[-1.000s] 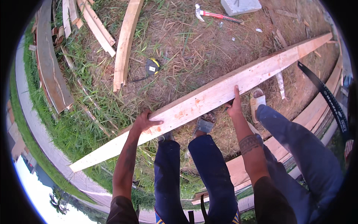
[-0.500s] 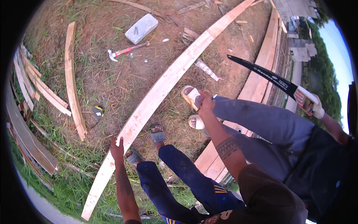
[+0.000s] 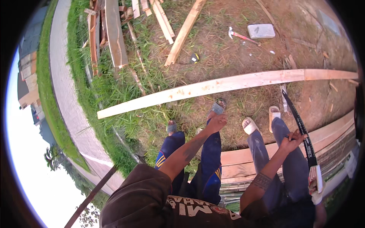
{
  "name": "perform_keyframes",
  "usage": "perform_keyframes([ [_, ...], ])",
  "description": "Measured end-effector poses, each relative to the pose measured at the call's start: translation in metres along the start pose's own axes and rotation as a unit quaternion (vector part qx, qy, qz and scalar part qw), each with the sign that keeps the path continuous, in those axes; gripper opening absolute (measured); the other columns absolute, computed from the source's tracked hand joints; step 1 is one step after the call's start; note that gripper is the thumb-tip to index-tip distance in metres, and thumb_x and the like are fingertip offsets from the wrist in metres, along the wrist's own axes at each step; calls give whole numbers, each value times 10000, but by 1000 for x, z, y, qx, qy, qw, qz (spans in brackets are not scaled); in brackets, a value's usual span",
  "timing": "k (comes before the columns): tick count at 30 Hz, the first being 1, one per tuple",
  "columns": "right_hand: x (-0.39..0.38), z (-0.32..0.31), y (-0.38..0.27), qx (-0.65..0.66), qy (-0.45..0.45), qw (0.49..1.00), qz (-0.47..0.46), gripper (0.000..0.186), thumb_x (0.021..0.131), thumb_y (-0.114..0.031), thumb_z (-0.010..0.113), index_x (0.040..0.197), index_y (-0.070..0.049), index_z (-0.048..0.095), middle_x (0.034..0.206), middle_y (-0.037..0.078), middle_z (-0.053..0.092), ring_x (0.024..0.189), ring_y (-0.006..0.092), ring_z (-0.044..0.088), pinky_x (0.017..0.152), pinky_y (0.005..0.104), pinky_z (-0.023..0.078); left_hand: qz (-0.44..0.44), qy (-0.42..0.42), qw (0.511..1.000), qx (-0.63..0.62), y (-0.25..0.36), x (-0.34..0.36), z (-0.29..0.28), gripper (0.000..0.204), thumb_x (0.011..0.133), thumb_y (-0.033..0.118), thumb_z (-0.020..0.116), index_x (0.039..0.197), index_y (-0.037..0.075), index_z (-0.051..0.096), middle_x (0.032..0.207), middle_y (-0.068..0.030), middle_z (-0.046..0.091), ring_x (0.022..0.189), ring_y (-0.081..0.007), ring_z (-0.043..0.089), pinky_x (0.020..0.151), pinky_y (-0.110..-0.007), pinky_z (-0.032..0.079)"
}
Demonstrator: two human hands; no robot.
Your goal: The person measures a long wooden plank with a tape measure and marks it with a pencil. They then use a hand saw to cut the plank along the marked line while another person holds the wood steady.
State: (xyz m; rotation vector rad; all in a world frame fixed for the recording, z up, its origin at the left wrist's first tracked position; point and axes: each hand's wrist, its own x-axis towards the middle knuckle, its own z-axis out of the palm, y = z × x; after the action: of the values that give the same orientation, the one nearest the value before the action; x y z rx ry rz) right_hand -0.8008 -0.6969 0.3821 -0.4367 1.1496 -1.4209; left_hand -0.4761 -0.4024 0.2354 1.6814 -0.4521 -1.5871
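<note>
My left hand hangs in front of my left-hand side of the board, off it, with fingers curled; nothing shows in them. My right hand is closed on a thin dark pen-like stick, beside the blade of a handsaw. That saw is in a co-worker's gloved hand, its black blade pointing up toward the board. The long pale wooden board lies across the ground ahead of my feet, with reddish smudges on its face.
A claw hammer, a grey block and a tape measure lie on the soil beyond the board. Loose planks are at the far left. Stacked boards lie behind the co-worker's sandalled feet.
My left hand has come off the board. My view has turned left, showing the paved path. The co-worker's saw has swung down, its blade now steeper and near my right hand.
</note>
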Motion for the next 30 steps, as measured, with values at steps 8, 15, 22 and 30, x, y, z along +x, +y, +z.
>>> perform_keyframes([
  [8,-121,63,46,53,-133,986,90,333,1063,-393,582,1046,-61,609,653,4,470,470,60,295,414,202,272,-35,-92,974,-205,25,-110,-21,831,895,322,812,1565,96,376,1469,-143,560,1362,-278,532,1104,-416,435],
  [15,-326,185,150,65,-30,974,214,371,1074,-401,565,1084,-33,611,601,-17,444,415,38,244,380,194,240,153,-23,890,-430,103,-200,-78,1141,857,331,851,1661,81,82,1701,-141,214,1567,-282,232,1259,-478,196],
  [22,-563,234,343,90,-145,889,424,399,1064,-458,583,824,-139,568,482,-68,401,395,42,344,402,202,312,245,287,821,-429,63,-315,-255,240,975,67,711,1191,-19,653,1104,-64,702,1061,-153,644,1009,-335,504],
  [30,-835,277,426,176,-165,785,571,392,1047,-459,602,921,-90,637,549,-47,495,388,27,324,381,184,298,226,473,806,-275,-16,-495,-458,228,1036,87,661,847,-26,717,811,3,688,750,-36,551,634,-222,445],
])
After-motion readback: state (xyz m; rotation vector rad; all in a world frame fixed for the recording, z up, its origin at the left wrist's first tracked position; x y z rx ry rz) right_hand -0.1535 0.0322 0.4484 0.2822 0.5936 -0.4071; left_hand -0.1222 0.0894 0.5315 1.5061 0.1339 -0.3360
